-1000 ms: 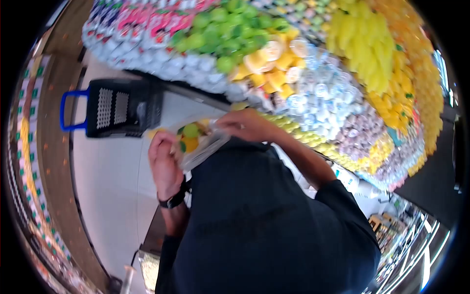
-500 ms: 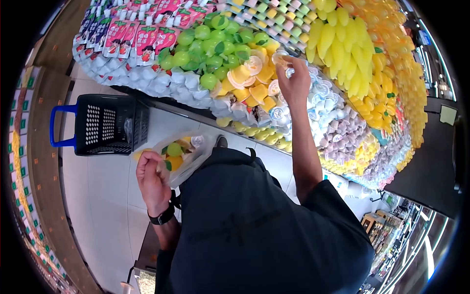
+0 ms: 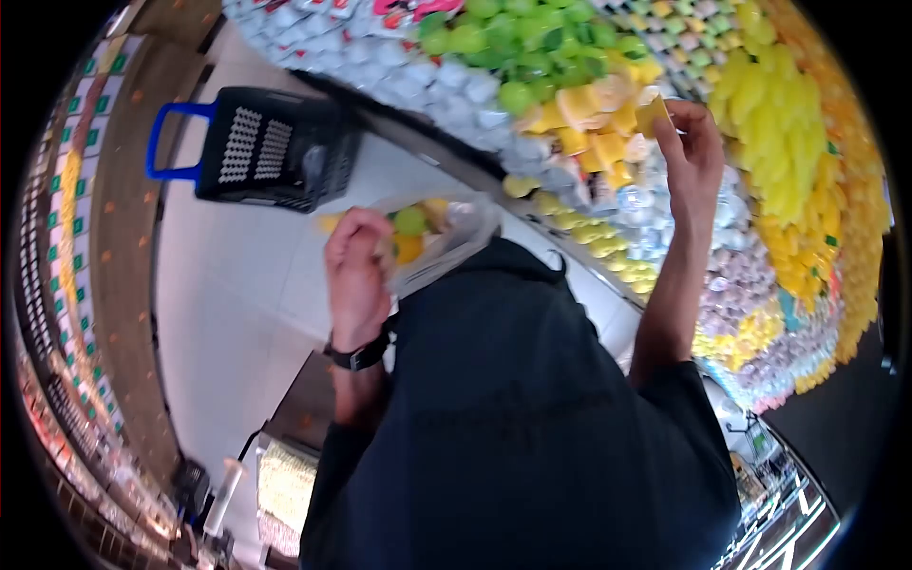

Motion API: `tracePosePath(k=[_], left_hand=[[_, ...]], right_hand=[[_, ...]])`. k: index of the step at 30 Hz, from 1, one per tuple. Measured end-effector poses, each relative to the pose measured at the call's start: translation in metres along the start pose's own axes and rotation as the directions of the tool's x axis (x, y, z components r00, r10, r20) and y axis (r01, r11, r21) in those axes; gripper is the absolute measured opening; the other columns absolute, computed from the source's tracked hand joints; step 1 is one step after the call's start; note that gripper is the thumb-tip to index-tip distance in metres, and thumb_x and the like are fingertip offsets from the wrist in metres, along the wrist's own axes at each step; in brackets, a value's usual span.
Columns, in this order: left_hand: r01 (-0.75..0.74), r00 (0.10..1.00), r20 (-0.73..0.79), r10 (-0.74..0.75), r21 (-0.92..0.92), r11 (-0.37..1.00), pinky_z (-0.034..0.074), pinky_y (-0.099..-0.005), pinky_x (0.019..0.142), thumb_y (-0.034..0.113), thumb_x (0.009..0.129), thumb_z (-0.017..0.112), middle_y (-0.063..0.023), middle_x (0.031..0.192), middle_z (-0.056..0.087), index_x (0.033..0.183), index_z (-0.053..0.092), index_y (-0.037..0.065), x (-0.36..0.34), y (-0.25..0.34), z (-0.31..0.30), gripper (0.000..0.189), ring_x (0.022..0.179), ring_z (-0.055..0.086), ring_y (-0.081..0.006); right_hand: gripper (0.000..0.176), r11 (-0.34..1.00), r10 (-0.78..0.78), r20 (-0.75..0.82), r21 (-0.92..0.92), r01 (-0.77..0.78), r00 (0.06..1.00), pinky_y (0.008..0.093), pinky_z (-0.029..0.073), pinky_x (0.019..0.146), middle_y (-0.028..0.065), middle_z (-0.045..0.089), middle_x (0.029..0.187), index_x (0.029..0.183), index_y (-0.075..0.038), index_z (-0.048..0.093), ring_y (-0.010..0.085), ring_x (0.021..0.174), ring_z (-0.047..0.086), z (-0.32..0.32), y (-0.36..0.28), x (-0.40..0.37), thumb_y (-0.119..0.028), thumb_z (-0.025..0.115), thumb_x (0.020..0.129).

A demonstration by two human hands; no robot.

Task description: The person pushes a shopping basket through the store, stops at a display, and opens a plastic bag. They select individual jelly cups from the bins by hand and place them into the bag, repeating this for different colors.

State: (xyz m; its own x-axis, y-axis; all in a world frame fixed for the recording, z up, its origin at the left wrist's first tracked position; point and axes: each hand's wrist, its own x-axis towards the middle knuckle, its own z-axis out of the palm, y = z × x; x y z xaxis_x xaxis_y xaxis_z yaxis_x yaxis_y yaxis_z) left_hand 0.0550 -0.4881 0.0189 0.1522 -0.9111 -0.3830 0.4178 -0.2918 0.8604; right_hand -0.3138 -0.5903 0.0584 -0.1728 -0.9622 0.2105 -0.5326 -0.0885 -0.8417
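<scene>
My left hand point(image 3: 356, 280) is closed on the rim of a clear plastic bag point(image 3: 456, 249). Inside the bag lie green and yellow pieces point(image 3: 409, 222) and some pale ones. My right hand point(image 3: 696, 157) pinches a small yellow jelly cup point(image 3: 652, 116) between thumb and fingers, above the heaped display. Just beside that hand is a pile of yellow jelly cups point(image 3: 608, 149) with pale lids. Round green grape-like jellies point(image 3: 546, 47) lie farther back, and long yellow banana-shaped packs point(image 3: 774, 133) are to the right.
A black shopping basket point(image 3: 285, 147) with a blue handle stands on the pale floor point(image 3: 237, 247) at left. Long wooden shelving point(image 3: 142, 190) runs along the left side. White-wrapped sweets point(image 3: 418, 90) and purple-grey cups point(image 3: 736, 285) fill other parts of the display, whose dark edge point(image 3: 399, 123) crosses the view.
My right hand, which was in the pile of cups, now holds up a yellow jelly cup. The whole view has shifted, with the scene moving right and upward. My left hand still grips the bag.
</scene>
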Motion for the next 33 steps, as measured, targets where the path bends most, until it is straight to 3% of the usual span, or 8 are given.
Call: tracePosePath(k=[2,4,5,8,11,16,21,33], left_hand=[[0.018,0.999,0.031,-0.017,-0.035,0.999,0.025,-0.0169,0.050,0.002,0.094,0.045,0.0056,0.070,0.050,0.085,0.062,0.006,0.002,0.001,-0.007,0.019,0.056,0.036,-0.0002],[0.085,0.993,0.088,-0.079,-0.065,0.994,0.045,-0.0203,0.070,0.002,0.095,0.045,-0.0005,0.080,0.057,0.087,0.059,0.005,0.004,0.002,-0.007,0.016,0.075,0.054,-0.0076],[0.087,0.992,0.096,-0.082,-0.054,0.995,0.045,-0.0203,0.070,0.002,0.095,0.045,-0.0005,0.080,0.057,0.087,0.059,0.005,0.004,0.003,-0.005,0.016,0.075,0.054,-0.0076],[0.070,0.992,0.103,-0.067,-0.031,0.997,0.043,-0.0198,0.067,0.002,0.096,0.045,0.0005,0.079,0.056,0.087,0.059,0.005,0.004,0.006,-0.002,0.017,0.072,0.052,-0.0064],[0.144,0.969,0.213,-0.123,-0.085,0.986,0.037,-0.0186,0.057,0.003,0.096,0.045,0.0027,0.075,0.054,0.087,0.059,0.006,0.005,0.011,-0.003,0.016,0.065,0.047,-0.0040],[0.058,0.996,0.066,-0.057,-0.008,0.998,0.029,-0.0182,0.048,0.003,0.095,0.045,0.0052,0.071,0.050,0.087,0.058,0.006,0.003,0.006,0.007,0.016,0.057,0.041,-0.0017],[-0.034,0.997,0.065,0.032,0.029,0.999,0.034,-0.0173,0.055,0.003,0.096,0.044,0.0044,0.076,0.052,0.087,0.058,0.007,0.005,0.002,0.018,0.017,0.064,0.046,-0.0024],[0.058,0.998,0.011,-0.057,-0.154,0.986,0.020,-0.0195,0.043,0.004,0.096,0.046,0.0083,0.061,0.040,0.083,0.058,0.008,0.006,0.010,0.009,0.018,0.048,0.028,0.0008]], right_hand=[[0.022,0.949,0.079,0.213,0.284,-0.139,0.974,0.0212,0.044,0.066,-0.0021,0.066,0.091,0.107,-0.005,0.063,0.0037,0.076,0.058,0.036,-0.031,-0.034,-0.012,0.071,0.087],[0.024,0.977,0.052,0.563,0.142,-0.159,0.825,0.0245,0.050,0.065,0.0005,0.065,0.093,0.107,-0.007,0.063,0.0078,0.076,0.060,0.070,-0.046,-0.059,-0.015,0.073,0.087],[0.026,0.973,-0.133,0.609,0.232,-0.015,0.782,0.0267,0.051,0.066,0.0035,0.065,0.092,0.106,-0.008,0.062,0.0121,0.077,0.063,0.096,-0.040,-0.072,-0.017,0.075,0.085],[0.033,0.989,-0.124,0.768,0.147,0.016,0.628,0.0326,0.056,0.070,0.0129,0.066,0.103,0.110,-0.002,0.061,0.0234,0.084,0.069,0.151,-0.037,-0.100,-0.015,0.075,0.083],[0.037,0.922,-0.078,0.766,0.298,-0.246,0.638,0.0336,0.058,0.078,0.0164,0.066,0.105,0.115,0.001,0.060,0.0252,0.089,0.071,0.173,-0.039,-0.114,-0.013,0.073,0.084],[0.035,0.873,-0.137,0.710,0.416,-0.254,0.691,0.0329,0.059,0.081,0.0178,0.067,0.104,0.117,0.003,0.061,0.0257,0.090,0.072,0.183,-0.018,-0.118,-0.010,0.070,0.085],[0.023,0.884,-0.262,0.659,0.457,-0.099,0.705,0.0362,0.057,0.074,0.0155,0.066,0.095,0.104,0.000,0.065,0.0283,0.081,0.070,0.195,-0.029,-0.115,-0.006,0.068,0.082],[0.022,0.875,-0.485,0.623,0.348,0.337,0.615,0.0406,0.050,0.091,0.0120,0.061,0.117,0.108,-0.005,0.064,0.0311,0.108,0.061,0.205,-0.029,-0.107,-0.008,0.061,0.087]])
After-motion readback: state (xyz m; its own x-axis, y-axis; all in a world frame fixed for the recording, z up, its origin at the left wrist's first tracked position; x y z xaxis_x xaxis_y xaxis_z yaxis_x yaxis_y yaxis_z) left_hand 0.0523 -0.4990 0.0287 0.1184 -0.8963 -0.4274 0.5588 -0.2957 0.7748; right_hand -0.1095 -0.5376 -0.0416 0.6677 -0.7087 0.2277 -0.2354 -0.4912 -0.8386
